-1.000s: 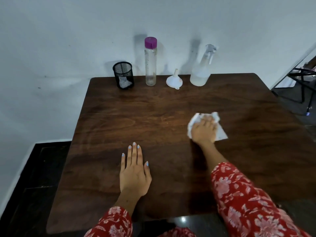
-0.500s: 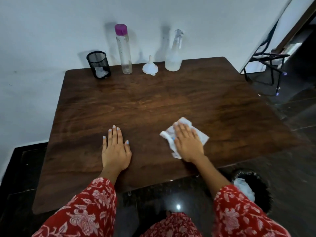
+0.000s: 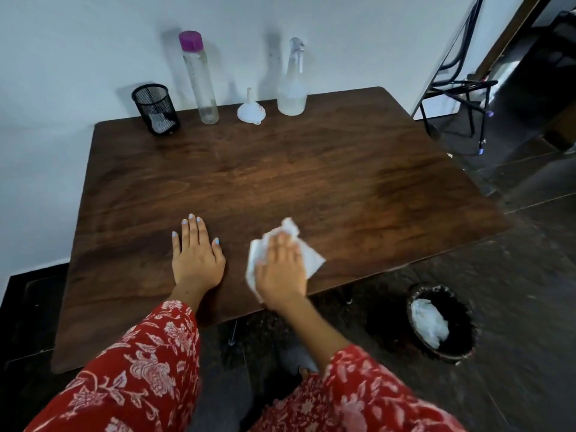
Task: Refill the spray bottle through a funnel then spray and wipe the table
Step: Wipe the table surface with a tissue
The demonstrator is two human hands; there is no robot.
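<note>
My right hand (image 3: 280, 269) presses a white tissue (image 3: 311, 260) flat onto the dark wooden table (image 3: 311, 176), close to its near edge. My left hand (image 3: 196, 254) lies palm down on the wood just left of it, fingers spread, holding nothing. Along the far edge by the wall stand a clear spray bottle (image 3: 292, 85), a white funnel (image 3: 251, 109) resting mouth down, and a tall clear bottle with a purple cap (image 3: 199, 76).
A black mesh cup (image 3: 155, 108) with something white inside stands at the far left corner. On the dark floor to the right sits a black bin (image 3: 441, 322) holding crumpled white paper. A black metal frame (image 3: 458, 88) stands beyond the table's right side.
My right hand has dragged the tissue from the table's middle toward the near edge and leftward. The left hand stays flat. The view has tilted down, bringing the bin into sight.
</note>
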